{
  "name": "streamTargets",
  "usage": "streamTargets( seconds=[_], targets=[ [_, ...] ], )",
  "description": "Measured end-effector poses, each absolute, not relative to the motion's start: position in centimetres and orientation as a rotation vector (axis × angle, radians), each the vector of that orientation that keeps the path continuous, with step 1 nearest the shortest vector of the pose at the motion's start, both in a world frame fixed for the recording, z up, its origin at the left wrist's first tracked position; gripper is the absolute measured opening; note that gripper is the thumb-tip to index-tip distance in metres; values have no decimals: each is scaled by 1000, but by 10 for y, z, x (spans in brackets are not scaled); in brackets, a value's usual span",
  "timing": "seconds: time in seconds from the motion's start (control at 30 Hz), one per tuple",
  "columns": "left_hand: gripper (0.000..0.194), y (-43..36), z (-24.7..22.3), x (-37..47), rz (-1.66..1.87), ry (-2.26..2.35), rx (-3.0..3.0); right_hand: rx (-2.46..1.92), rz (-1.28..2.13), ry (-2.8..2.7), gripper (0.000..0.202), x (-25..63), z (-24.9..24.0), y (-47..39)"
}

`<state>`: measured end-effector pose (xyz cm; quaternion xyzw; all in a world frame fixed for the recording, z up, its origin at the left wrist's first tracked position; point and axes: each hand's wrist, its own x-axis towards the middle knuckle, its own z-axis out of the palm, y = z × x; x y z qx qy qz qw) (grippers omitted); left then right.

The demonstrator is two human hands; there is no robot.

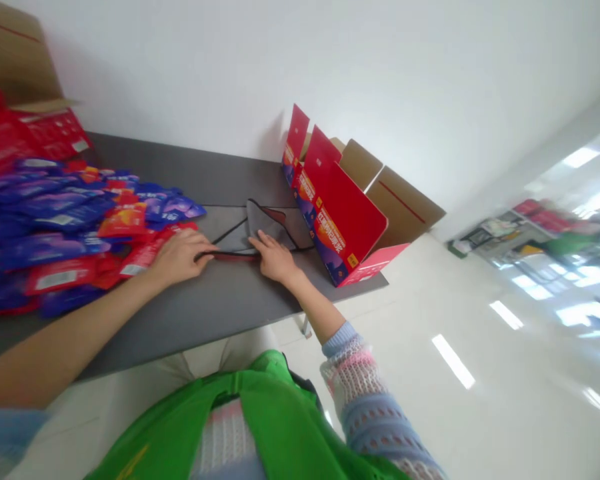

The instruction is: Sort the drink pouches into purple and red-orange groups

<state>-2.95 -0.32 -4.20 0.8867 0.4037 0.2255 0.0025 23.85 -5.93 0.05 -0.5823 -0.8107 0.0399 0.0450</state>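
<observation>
Here, grey cloth (263,223) between packets (55,207) and boxes (347,217).

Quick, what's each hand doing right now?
Left hand: closed, holding the gray black-edged item.
Right hand: fingers on it; can't tell if gripping.

The dark grey desk (195,313) bears heaped blue and red packets (70,207) at 9 o'clock and open red boxes (330,213) at 3 o'clock. Between them lies a grey, black-edged piece (260,221).

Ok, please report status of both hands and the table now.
Left hand pinching dark-edged gray piece. Right hand resting on it. Packets close at left, open red box close at right.
</observation>
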Motion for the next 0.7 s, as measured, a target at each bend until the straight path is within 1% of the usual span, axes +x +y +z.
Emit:
streamTargets(
  seconds=[0.03, 0.1, 0.2, 0.3, 0.4, 0.53, 0.6, 0.7],
  targets=[
    [32, 0, -43, -31, 681, 1244, 2793, -1831, 93, -2460, 75, 240, 0, -60],
    [35, 5, -45, -32, 646, 1233, 2757, -1940, -42, -2358, 75, 239, -2, -58],
    [38, 6, -46, -35, 643, 1224, 2711, -2153, -201, -2062, 65, 238, -7, -51],
    [37, -3, -39, -38, 718, 1291, 2728, -2253, -233, -1859, 53, 241, -3, -54],
    [33, -16, -26, -40, 893, 1392, 2688, -2209, -267, -1822, 40, 246, 16, -72],
    [31, -28, 2, -44, 1161, 1398, 2641, -1956, -357, -1789, 30, 249, 57, -101],
    [32, -29, 15, -47, 1221, 1433, 2598, -1846, -374, -1725, 27, 247, 73, -103],
    [37, -23, 30, -56, 1219, 1579, 2493, -1789, -368, -1703, 28, 245, 81, -83]
  ],
)
